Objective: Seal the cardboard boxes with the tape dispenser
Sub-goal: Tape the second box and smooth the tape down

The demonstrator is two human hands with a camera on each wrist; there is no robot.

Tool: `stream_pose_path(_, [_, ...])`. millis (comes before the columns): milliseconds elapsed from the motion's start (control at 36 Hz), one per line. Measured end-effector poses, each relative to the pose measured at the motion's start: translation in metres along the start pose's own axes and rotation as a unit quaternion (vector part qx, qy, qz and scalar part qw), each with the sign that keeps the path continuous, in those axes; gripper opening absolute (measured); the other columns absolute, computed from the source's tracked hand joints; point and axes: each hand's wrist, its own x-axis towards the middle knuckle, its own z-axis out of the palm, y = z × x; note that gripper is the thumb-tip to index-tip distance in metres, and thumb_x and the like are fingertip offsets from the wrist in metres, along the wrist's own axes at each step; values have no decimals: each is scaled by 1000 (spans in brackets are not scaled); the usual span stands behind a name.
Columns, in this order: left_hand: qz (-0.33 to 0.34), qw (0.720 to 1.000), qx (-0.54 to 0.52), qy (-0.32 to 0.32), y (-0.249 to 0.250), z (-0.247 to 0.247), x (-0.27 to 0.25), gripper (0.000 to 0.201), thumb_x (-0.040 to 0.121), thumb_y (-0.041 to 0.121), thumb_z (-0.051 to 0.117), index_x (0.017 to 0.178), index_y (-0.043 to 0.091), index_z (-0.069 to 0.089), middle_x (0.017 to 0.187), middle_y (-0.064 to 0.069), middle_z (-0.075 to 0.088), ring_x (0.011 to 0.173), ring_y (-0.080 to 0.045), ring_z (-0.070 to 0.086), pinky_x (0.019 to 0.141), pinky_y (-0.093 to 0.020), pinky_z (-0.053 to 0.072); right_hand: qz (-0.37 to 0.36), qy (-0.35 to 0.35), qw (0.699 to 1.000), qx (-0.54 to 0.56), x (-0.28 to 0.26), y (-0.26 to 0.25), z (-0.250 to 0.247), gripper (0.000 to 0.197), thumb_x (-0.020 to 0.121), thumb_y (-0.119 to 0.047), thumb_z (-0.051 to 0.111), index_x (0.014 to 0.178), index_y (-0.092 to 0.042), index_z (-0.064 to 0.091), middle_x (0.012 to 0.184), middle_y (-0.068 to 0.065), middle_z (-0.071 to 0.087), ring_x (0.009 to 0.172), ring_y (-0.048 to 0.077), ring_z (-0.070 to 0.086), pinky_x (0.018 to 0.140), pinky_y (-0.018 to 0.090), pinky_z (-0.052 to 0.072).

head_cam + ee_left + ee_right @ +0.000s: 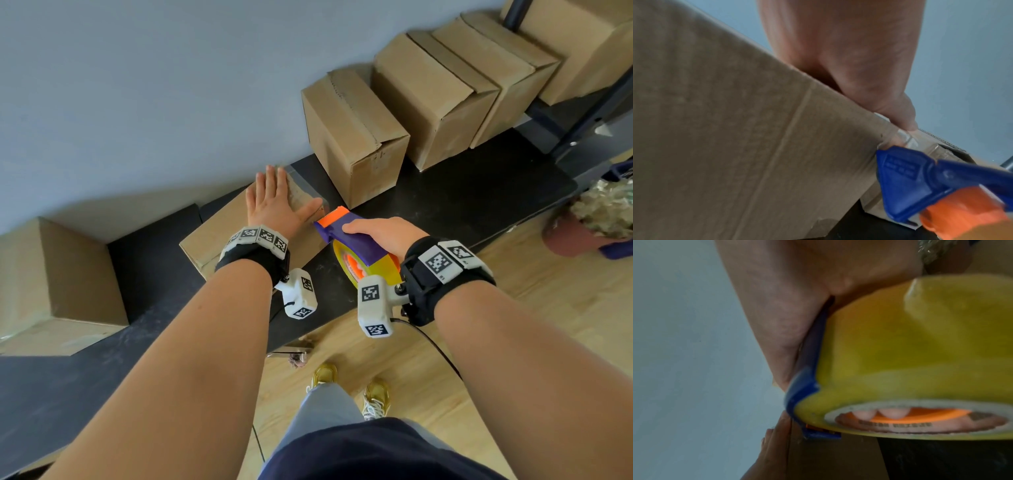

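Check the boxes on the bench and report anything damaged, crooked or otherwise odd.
One thing stands out: the upright cardboard box just beyond the tape dispenser has a ragged, torn-looking flap edge down its front corner. The box under the left hand sits at an angle to the bench edge. Nothing looks spilled.

A blue-and-orange tape dispenser (346, 236) with a yellow roll meets the near corner of a closed brown cardboard box (219, 233) flat on the black tabletop (445, 205).

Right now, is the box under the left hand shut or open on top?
Shut: the brown cardboard box has flat top flaps under the flat left hand, with clear tape along the seam.
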Motion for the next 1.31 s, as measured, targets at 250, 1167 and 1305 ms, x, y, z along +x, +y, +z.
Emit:
stream_pose_path(250, [-5,1000,2,-14,3,-2,0,101,82,80,27,154,17,-6,161,-4,-11,147,-23,-13,118,-43,-6,-19,-88,996,11,-1,-20,-15,26,93,-41,60,96,-16,63,95,11,70,86,24,65,96,40,49])
stream_pose_path(1167, [-9,988,-88,125,5,2,-13,62,96,50,37,146,14,31,151,-4,28,144,-22,16,120,-42,10,-101,144,915,-364,53,18,12,30,93,-41,60,96,-12,58,67,1,53,67,20,56,63,32,45])
stream_pose_path(1305, [-8,988,-87,126,5,2,-13,62,97,50,35,147,14,29,152,-3,27,145,-22,15,120,-41,10,-65,153,908,-385,70,29,23,39,90,-47,64,77,-15,49,64,2,55,54,17,53,48,29,38])
